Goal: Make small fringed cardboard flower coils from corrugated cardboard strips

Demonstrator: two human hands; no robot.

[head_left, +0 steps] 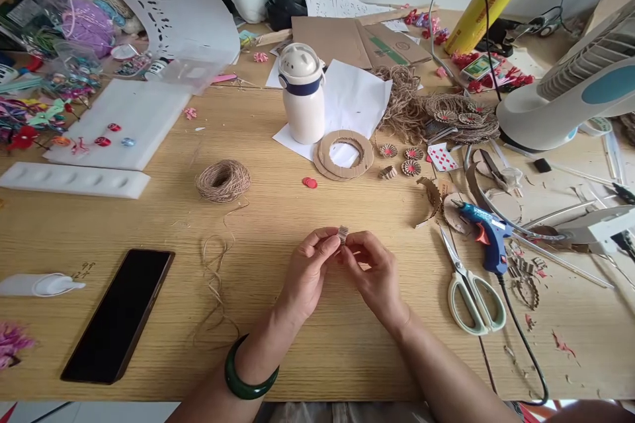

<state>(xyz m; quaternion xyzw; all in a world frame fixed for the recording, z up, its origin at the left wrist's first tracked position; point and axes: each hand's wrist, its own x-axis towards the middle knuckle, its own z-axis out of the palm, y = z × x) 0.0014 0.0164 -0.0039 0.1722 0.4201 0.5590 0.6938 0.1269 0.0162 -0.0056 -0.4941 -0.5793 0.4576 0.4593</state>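
Observation:
Between the fingertips of both hands is a small piece of corrugated cardboard [342, 234], held just above the table in front of me. My left hand [310, 268] pinches it from the left, thumb against fingers. From the other side my right hand [372, 271] closes its thumb and fingers on it; part of the piece is hidden. Beyond the hands lie red paper discs [310, 182] and cardboard rings [343, 154]. Several small pleated cardboard rosettes [411, 167] with red centres sit to the right of the rings.
A twine ball [223, 180] lies left, its loose strand trailing forward. Nearby are a phone [118, 316] and white bottle [301, 96]. On the right are scissors [473, 297], a blue glue gun [489, 234] with a cable, and a fan [570, 86]. Foam blocks [124, 119] stand far left.

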